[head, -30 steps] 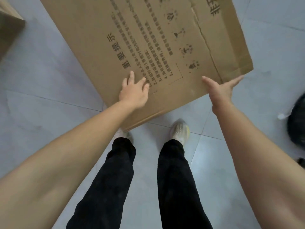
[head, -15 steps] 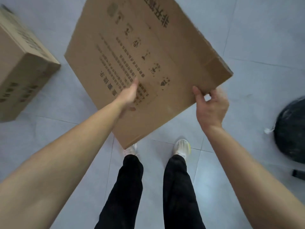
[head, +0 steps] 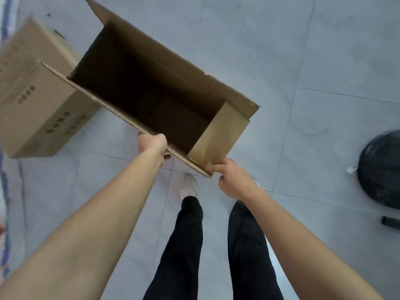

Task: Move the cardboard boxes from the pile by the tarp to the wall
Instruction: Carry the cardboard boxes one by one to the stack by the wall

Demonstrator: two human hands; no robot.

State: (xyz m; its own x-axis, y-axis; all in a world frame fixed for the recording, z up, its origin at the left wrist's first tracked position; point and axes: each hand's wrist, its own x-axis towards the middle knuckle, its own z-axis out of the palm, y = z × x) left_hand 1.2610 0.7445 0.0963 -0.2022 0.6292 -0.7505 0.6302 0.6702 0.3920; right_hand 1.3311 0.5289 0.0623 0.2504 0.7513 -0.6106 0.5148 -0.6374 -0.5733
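An open cardboard box (head: 151, 98) was held above the grey tiled floor (head: 303, 61), its mouth turned up toward the camera so the dark, empty inside showed. Its flaps stood open: one long flap rose at the far side, and a short flap (head: 218, 137) folded inward at the near right end. The left hand (head: 152, 145) was clamped on the near long edge of the box, fingers curled under the rim. The right hand (head: 232, 180) pinched the near right corner, thumb and fingers closed on the cardboard just below the short flap. Both bare forearms reached forward from the bottom of the view

A second cardboard box (head: 36, 100), closed and printed with green marks, lay on the floor to the left, partly hidden behind the held box; whether the two touched could not be told. A dark round bag (head: 381, 169) sat on the floor at the right edge, well apart from the boxes. Below the held box stood legs in black trousers (head: 184, 245) and a pale shoe (head: 187, 186)
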